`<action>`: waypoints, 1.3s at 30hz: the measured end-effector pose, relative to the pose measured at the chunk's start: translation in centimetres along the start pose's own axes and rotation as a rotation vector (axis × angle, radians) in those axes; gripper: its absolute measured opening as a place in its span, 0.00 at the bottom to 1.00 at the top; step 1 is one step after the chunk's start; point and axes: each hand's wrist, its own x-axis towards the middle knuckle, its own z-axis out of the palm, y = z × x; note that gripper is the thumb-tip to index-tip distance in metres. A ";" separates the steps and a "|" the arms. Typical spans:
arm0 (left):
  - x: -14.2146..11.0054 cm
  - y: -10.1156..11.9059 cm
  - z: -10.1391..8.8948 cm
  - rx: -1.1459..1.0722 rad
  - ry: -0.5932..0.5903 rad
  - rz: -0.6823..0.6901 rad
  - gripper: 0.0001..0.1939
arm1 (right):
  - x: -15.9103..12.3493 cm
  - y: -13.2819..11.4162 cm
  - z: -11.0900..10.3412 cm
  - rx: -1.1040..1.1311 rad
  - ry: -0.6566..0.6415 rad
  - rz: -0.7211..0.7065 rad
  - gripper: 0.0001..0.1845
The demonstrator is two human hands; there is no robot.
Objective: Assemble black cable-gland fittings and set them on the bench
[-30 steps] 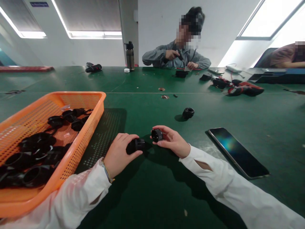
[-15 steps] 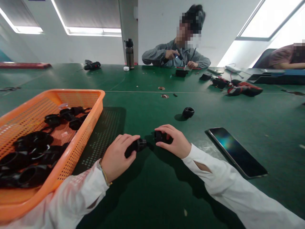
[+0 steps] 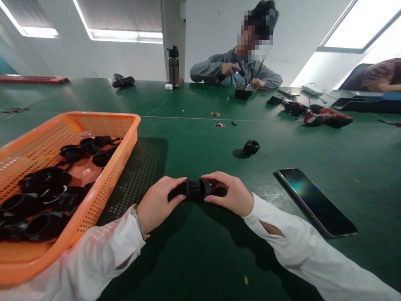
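Observation:
My left hand (image 3: 161,203) is closed on a black cylindrical plastic fitting (image 3: 193,189), thumb below and fingers above. From the right, my right hand (image 3: 233,194) pinches a black plastic collar (image 3: 206,187) between thumb and fingertips. Both pieces lie in one line, end to end, low over the green table. They meet or overlap; how far one goes into the other cannot be made out. Farther back, another short black ring-shaped part (image 3: 251,147) rests on the table, touched by neither hand.
An orange perforated basket (image 3: 134,138) with several black parts stands at my left. A phone (image 3: 318,202) lies right of my right forearm. Across the green table (image 3: 188,138), a person in grey (image 3: 232,69) handles a tool; a bottle (image 3: 173,69) and a red-black tool (image 3: 328,118) are there too.
The fitting in my left hand and the collar in my right hand were a small gap apart; now they are together. The view has shifted slightly.

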 end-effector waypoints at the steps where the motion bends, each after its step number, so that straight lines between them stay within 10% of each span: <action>1: 0.0 0.0 0.0 0.005 -0.007 0.005 0.16 | 0.0 -0.2 0.1 -0.017 0.002 -0.009 0.22; 18: 0.0 0.4 0.5 0.009 -0.030 0.113 0.18 | -0.3 -0.9 0.9 -0.174 0.058 -0.119 0.21; 39: 0.4 0.8 0.3 -0.522 0.010 -0.239 0.16 | -0.5 -0.8 1.1 0.165 0.075 0.016 0.25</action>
